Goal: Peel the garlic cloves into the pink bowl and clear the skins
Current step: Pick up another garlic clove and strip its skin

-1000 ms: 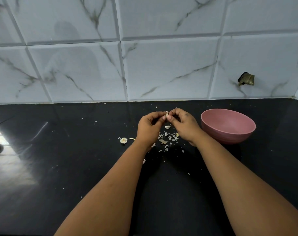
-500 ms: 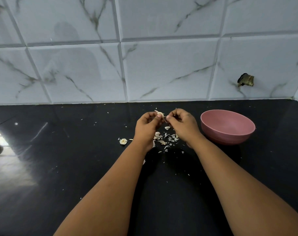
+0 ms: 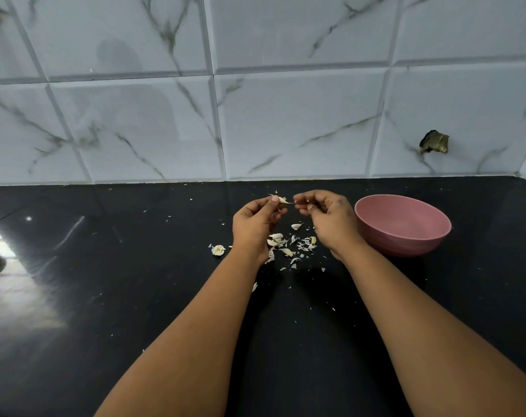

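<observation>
Garlic clove [image 3: 282,200], pinched by left hand [image 3: 255,225] beside pink bowl [image 3: 403,225]; right hand [image 3: 328,218] has drawn apart, pinching a skin strip [image 3: 291,202]. Peeling progressing.

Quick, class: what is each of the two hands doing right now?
Left hand: pinching a small pale garlic clove.
Right hand: pinching a thin strip of papery skin off that clove.

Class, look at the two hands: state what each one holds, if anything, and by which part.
The left hand pinches a garlic clove by its left end. The right hand pinches the thin strip of skin trailing from the clove's right end.
</observation>
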`<control>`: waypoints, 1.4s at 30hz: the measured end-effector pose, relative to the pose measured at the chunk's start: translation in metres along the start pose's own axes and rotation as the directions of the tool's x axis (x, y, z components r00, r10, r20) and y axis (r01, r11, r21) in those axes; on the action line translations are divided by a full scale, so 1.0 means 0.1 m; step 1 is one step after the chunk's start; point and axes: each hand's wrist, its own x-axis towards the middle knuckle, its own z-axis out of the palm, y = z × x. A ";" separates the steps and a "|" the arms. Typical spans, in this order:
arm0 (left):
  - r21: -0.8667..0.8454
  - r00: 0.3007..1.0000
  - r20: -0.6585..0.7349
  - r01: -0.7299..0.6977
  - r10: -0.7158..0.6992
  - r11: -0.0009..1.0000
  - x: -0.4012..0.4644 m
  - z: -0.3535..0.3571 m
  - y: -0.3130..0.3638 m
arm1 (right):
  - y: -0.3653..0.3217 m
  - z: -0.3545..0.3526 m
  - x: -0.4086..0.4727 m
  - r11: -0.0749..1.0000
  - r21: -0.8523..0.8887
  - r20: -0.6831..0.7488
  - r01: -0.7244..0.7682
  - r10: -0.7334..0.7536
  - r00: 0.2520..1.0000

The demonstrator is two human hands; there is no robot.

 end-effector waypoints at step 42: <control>0.221 0.979 0.203 -0.070 0.024 0.973 0.03 0.00 -0.09 | 0.02 -0.03 0.06 0.969 0.003 -0.048 -0.246 0.246 0.968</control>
